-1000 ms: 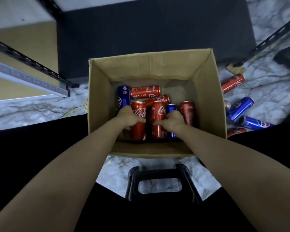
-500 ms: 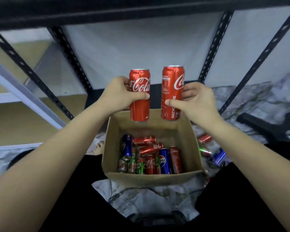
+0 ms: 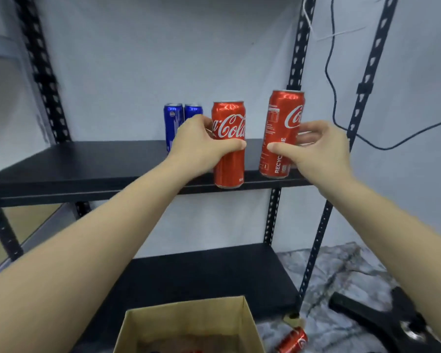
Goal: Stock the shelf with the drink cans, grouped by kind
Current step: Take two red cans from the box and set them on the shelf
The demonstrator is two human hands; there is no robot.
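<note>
My left hand (image 3: 201, 146) grips an upright red Coca-Cola can (image 3: 229, 159) in front of the black upper shelf (image 3: 87, 166); its base hangs at the shelf's front edge. My right hand (image 3: 316, 146) holds a second red Coca-Cola can (image 3: 280, 128), slightly tilted, over the shelf's right end. Two blue Pepsi cans (image 3: 175, 123) stand together at the back of the same shelf, just left of my left hand. The cardboard box (image 3: 189, 324) sits below at the bottom edge, its contents mostly out of view.
A black lower shelf (image 3: 201, 276) lies under the upper one, between perforated black uprights (image 3: 297, 59). One red can (image 3: 292, 340) lies on the marble floor right of the box. A black cable (image 3: 341, 123) hangs on the wall at right.
Both hands took a red can each out of the box and raised them to the upper shelf. The view tilted up from the box to the shelving.
</note>
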